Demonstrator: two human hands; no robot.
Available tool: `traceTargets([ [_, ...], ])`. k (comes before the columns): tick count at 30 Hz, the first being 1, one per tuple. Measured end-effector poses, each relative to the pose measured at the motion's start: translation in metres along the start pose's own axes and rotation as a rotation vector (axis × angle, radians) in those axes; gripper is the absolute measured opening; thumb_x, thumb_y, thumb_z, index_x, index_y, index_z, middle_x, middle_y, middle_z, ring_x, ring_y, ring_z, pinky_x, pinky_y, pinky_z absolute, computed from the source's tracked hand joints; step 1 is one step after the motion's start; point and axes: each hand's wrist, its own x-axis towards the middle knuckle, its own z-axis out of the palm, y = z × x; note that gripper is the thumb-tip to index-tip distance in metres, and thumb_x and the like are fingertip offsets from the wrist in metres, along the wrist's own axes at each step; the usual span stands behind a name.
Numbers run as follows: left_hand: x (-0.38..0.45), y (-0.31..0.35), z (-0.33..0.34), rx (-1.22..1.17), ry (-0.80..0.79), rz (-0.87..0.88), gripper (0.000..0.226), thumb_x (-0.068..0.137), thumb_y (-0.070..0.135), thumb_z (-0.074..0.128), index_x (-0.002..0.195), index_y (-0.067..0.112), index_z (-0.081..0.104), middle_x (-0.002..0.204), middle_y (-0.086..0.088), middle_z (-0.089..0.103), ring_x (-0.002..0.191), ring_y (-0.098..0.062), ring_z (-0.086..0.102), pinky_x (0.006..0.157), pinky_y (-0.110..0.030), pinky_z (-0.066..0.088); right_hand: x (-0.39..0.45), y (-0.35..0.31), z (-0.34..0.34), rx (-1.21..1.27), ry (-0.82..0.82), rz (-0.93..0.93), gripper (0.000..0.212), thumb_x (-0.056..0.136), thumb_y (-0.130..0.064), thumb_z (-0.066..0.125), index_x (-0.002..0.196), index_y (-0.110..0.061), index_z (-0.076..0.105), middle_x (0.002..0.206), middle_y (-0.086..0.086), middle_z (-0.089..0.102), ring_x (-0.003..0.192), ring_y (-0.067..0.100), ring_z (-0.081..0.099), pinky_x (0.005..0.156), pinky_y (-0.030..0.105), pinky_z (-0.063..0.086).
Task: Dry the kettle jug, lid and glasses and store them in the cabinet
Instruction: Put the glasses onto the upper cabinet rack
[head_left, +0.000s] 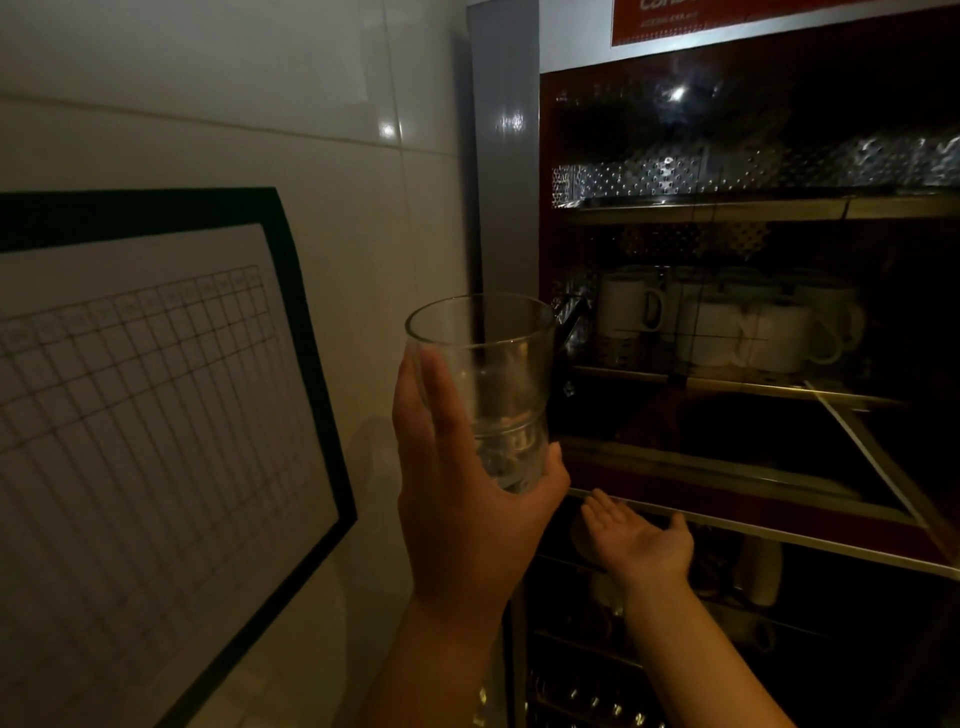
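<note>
- Head view: a clear drinking glass (480, 384) raised upright in front of the cabinet's left edge, mouth up, seemingly dry, though dim light prevents certainty.
- Gripped low by the left hand (462, 499), fingers up the near side and thumb curled round the base on the right.
- Right hand (641, 538) lower and further in, palm up, fingers spread and relaxed, holding nothing; fingertips at or under the lower edge of the swung-open glass door (727, 467); actual contact too dark to confirm.
- Cabinet (506, 156) with grey frame and red interior trim, perforated metal back panels and metal rack shelves.
- White mugs (727, 322) crowded on the middle shelf; upper shelf too dark to read.
- A pale jug-like shape (761, 569) on the lower rack beneath the door, possibly the kettle jug; not certain.
- No lid and no further glasses identifiable anywhere.
- Framed grid chart (156, 389) on the tiled wall (234, 78) to the left; red sign (727, 21) at the cabinet top.
- Judged progress: drying of this glass apparently finished, storing in hand; cabinet open, glass not yet on a shelf.
- Left to do: set this glass on a rack, close the door; status of lid and other glasses impossible to tell.
</note>
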Motion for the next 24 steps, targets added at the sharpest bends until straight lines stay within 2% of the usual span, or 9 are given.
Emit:
traceTargets([
  [5, -0.005, -0.004, 0.002, 0.006, -0.006, -0.011, 0.11, 0.071, 0.047, 0.063, 0.145, 0.038, -0.017, 0.152, -0.004, 0.015, 0.132, -0.03, 0.04, 0.08, -0.023, 0.045, 0.008, 0.003, -0.005, -0.012, 0.032, -0.022, 0.073, 0.095, -0.055, 0.028, 0.148, -0.006, 0.013, 0.149, 0.025, 0.022, 0.138, 0.038, 0.021, 0.114, 0.048, 0.017],
  [9, -0.008, -0.006, 0.004, -0.002, -0.016, -0.026, 0.112, 0.07, 0.047, 0.065, 0.146, 0.038, -0.017, 0.15, -0.005, 0.017, 0.131, -0.031, 0.042, 0.081, -0.025, 0.046, 0.018, 0.005, -0.006, -0.039, 0.064, -0.049, 0.072, 0.095, -0.054, 0.029, 0.148, -0.009, 0.014, 0.151, 0.023, 0.019, 0.139, 0.035, 0.02, 0.113, 0.048, 0.016],
  [14, -0.007, -0.008, 0.004, 0.001, -0.02, -0.025, 0.111, 0.07, 0.048, 0.063, 0.146, 0.037, -0.016, 0.151, -0.004, 0.016, 0.132, -0.029, 0.04, 0.083, -0.012, 0.036, 0.029, 0.002, -0.004, 0.053, 0.06, -0.077, 0.075, 0.095, -0.053, 0.029, 0.147, -0.004, 0.006, 0.155, 0.018, 0.008, 0.142, 0.033, 0.008, 0.116, 0.045, 0.007],
  [19, -0.007, -0.01, 0.001, -0.01, -0.03, -0.046, 0.111, 0.07, 0.047, 0.064, 0.146, 0.038, -0.016, 0.15, -0.005, 0.018, 0.131, -0.028, 0.04, 0.081, -0.004, 0.03, 0.036, -0.001, -0.011, 0.048, 0.086, -0.079, 0.07, 0.097, -0.045, 0.033, 0.147, -0.002, 0.008, 0.154, 0.018, 0.012, 0.142, 0.032, 0.013, 0.116, 0.043, 0.01],
  [21, -0.008, -0.009, -0.001, -0.007, -0.03, -0.047, 0.111, 0.069, 0.048, 0.064, 0.146, 0.039, -0.016, 0.15, -0.005, 0.018, 0.131, -0.028, 0.041, 0.081, -0.005, 0.033, 0.035, -0.001, -0.013, 0.024, 0.088, -0.079, 0.072, 0.096, -0.045, 0.038, 0.147, -0.003, 0.009, 0.154, 0.017, 0.013, 0.141, 0.031, 0.014, 0.116, 0.042, 0.012],
  [24, -0.009, -0.01, -0.005, 0.002, -0.034, -0.037, 0.11, 0.07, 0.049, 0.062, 0.146, 0.039, -0.017, 0.15, -0.004, 0.018, 0.132, -0.03, 0.04, 0.08, -0.024, 0.049, 0.031, 0.001, -0.009, -0.083, 0.104, -0.118, 0.078, 0.09, -0.05, 0.05, 0.146, -0.007, 0.017, 0.151, 0.015, 0.024, 0.138, 0.029, 0.026, 0.115, 0.042, 0.019],
])
